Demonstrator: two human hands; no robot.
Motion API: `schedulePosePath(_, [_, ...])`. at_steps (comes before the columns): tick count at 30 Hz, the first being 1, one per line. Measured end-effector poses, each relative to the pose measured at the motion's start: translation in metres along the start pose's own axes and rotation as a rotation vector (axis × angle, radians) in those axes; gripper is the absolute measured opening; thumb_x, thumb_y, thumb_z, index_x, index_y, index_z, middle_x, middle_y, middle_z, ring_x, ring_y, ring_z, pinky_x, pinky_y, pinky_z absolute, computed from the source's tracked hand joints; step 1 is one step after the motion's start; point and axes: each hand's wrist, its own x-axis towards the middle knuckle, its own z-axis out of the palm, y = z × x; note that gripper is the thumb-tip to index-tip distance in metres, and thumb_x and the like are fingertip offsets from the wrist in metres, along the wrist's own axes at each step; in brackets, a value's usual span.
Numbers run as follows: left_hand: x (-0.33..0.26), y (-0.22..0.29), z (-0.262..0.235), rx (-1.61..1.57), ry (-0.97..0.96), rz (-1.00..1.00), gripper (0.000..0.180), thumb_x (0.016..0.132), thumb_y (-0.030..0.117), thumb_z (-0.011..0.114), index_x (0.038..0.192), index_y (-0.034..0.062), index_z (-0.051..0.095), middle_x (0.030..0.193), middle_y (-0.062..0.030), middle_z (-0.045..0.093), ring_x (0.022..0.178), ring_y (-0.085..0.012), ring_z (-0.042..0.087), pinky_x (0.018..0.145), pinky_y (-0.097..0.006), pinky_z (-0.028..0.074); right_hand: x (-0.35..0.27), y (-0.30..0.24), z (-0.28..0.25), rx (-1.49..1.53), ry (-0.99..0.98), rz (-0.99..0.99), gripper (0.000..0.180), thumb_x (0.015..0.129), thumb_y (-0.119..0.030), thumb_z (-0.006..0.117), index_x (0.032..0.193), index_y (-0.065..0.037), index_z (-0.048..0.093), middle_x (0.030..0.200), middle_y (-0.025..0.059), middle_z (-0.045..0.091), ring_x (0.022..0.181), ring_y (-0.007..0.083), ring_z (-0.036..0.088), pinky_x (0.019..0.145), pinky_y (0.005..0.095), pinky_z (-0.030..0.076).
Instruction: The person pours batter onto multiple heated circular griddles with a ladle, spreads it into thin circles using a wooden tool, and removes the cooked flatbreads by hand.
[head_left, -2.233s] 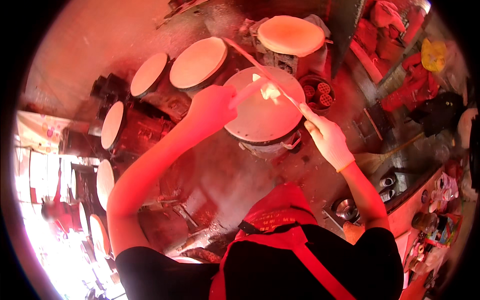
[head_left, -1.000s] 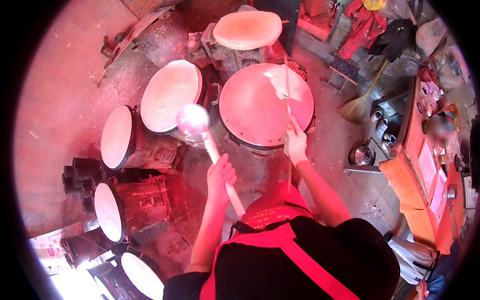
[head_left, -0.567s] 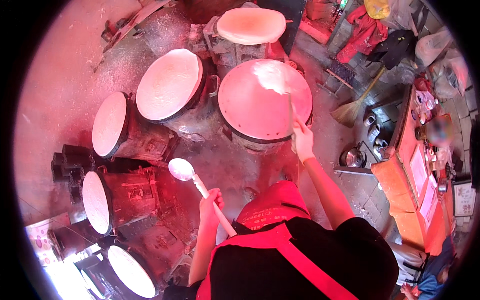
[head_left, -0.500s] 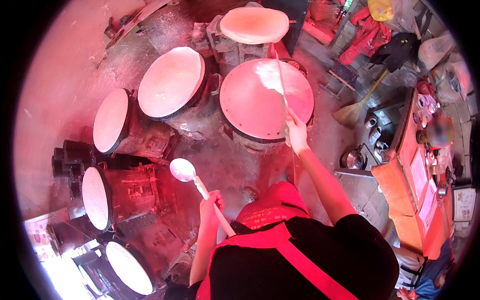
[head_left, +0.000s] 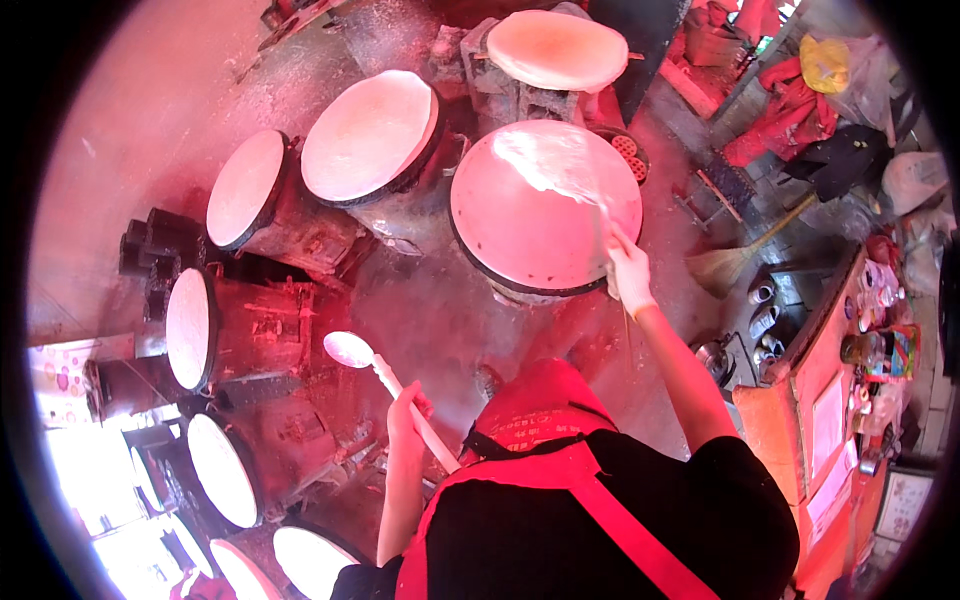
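- Since two seconds back: left hand (head_left: 405, 408) pulled off the near round griddle (head_left: 545, 205) and down to the chest, carrying the long-handled ladle (head_left: 352, 350); bowl now held low over the dusty floor (head_left: 440, 320) between the drums, well apart from the griddle.
- Since half a second back: little change on the left; right hand (head_left: 630, 275) nudged along the griddle's right rim, thin spreader stick (head_left: 603, 225) swept with it.
- Left fingers wrapped shut around the ladle's pale handle, bowl tilted up and looking empty, though hard to tell in the red light.
- Right fingers closed on the lower end of the stick, blade end lying across the griddle top, touching the pale batter smear (head_left: 545, 165).
- Judged from this: batter already poured; spreading under way, with only the upper right of the plate coated white and the larger lower left part bare pink.
- Left to do, as a judgement: drawing the smear across the rest of that plate.
- Other round plates around: one upper centre (head_left: 370, 135), one at top (head_left: 557, 48), several more at left, all pale and evenly covered.
- Broom (head_left: 745, 255) lying on the floor to the right, untouched.
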Motion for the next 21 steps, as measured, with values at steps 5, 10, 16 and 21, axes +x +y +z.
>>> schedulePosePath(5, [-0.015, -0.026, 0.022, -0.035, -0.009, -0.022, 0.024, 0.082, 0.02, 0.068, 0.102, 0.0081, 0.059, 0.096, -0.0024, 0.059, 0.088, -0.017, 0.056, 0.079, -0.031, 0.047, 0.015, -0.003, -0.001, -0.158, -0.318, 0.069, 0.041, 0.097, -0.023, 0.05, 0.138, -0.019, 0.048, 0.054, -0.0091, 0.032, 0.037, 0.0042, 0.029, 0.034, 0.0226, 0.02])
schedulePosePath(10, [-0.033, -0.037, 0.042, 0.027, 0.026, -0.018, 0.037, 0.083, 0.022, 0.066, 0.118, 0.009, 0.058, 0.116, 0.0004, 0.056, 0.103, -0.0151, 0.045, 0.089, -0.031, 0.041, -0.014, -0.02, -0.077, -0.114, -0.604, 0.286, 0.04, 0.098, -0.021, 0.049, 0.138, -0.016, 0.048, 0.053, -0.0083, 0.03, 0.038, 0.0045, 0.027, 0.036, 0.0224, 0.021])
schedulePosePath(16, [-0.051, -0.034, 0.072, -0.003, -0.037, 0.053, 0.032, 0.087, 0.019, 0.061, 0.118, 0.0121, 0.061, 0.132, 0.0026, 0.049, 0.126, -0.0123, 0.037, 0.1, -0.03, 0.037, 0.072, -0.038, -0.069, -0.21, -0.273, 0.028, 0.042, 0.097, -0.022, 0.048, 0.138, -0.014, 0.047, 0.053, -0.0058, 0.039, 0.033, 0.0055, 0.032, 0.031, 0.0229, 0.024])
schedulePosePath(21, [-0.061, -0.061, 0.07, -0.1, 0.009, 0.077, 0.031, 0.087, 0.015, 0.061, 0.118, 0.0106, 0.06, 0.121, 0.0017, 0.056, 0.116, -0.0092, 0.046, 0.096, -0.026, 0.039, 0.07, -0.042, -0.061, -0.338, -0.7, 0.138, 0.046, 0.096, -0.028, 0.051, 0.139, -0.013, 0.045, 0.052, -0.0061, 0.037, 0.033, 0.0047, 0.03, 0.032, 0.0226, 0.023])
